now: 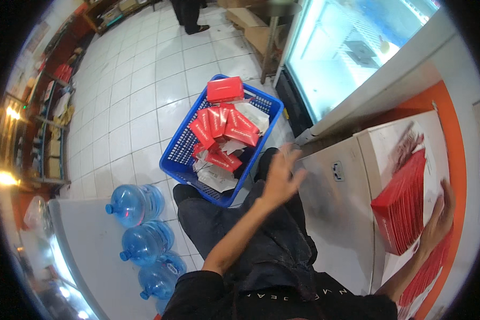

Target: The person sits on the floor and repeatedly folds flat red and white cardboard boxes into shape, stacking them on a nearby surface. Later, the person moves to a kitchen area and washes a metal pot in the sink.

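Note:
My left hand (284,178) is raised over my right knee with its fingers spread and nothing in it; it looks slightly blurred. My right hand (437,221) rests at the right side of a leaning stack of flat red cartons (402,208), fingers stretched out. Whether its palm presses on the stack I cannot tell. A second row of red cartons (424,277) lies nearer, partly behind my right forearm. Between my knees and the fridge stands a blue plastic basket (180,152) holding several folded red boxes (241,127) and whitish paper or plastic.
The cartons lie on a white chest-like cabinet (338,213) at my right. Beyond it stands a lit glass-door fridge (346,53). Several blue water jugs (138,205) line the left, beside a white appliance (90,240). A person's legs (189,16) show at the far end.

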`<action>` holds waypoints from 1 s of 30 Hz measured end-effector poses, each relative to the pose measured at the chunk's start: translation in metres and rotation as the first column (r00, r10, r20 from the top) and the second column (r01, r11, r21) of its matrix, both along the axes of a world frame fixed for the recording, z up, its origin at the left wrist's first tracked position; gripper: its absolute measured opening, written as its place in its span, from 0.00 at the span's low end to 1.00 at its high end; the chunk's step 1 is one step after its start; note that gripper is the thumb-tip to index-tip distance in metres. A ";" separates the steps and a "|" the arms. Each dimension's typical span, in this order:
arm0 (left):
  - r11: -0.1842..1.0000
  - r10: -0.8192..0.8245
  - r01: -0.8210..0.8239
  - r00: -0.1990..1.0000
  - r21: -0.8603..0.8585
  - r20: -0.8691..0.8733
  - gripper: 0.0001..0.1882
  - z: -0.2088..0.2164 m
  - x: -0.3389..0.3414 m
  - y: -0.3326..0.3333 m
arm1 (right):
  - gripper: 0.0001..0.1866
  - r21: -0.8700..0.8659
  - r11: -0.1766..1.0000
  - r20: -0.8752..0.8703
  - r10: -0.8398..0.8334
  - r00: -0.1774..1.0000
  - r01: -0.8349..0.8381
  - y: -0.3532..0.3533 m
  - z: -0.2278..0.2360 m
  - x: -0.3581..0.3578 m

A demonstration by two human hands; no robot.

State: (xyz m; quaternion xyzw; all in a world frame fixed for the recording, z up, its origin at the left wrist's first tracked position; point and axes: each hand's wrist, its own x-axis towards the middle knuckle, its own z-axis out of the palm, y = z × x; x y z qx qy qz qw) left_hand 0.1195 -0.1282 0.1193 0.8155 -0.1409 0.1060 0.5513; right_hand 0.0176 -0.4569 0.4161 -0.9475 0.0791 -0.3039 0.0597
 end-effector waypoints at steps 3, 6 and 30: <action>0.925 0.380 -0.360 0.888 0.123 -0.258 0.29 -0.116 0.017 0.095 | 0.16 0.143 0.884 0.087 0.436 0.896 -0.444 0.039 -0.029 -0.021; 0.822 0.538 -0.423 0.796 0.382 -0.278 0.34 -0.181 0.022 0.171 | 0.17 0.421 0.607 0.128 0.696 0.706 -0.675 0.106 -0.088 -0.017; -0.002 0.097 0.453 0.887 0.891 -0.451 0.16 -0.297 0.113 0.317 | 0.14 0.688 0.652 -0.439 0.723 0.533 -0.318 0.213 -0.146 0.051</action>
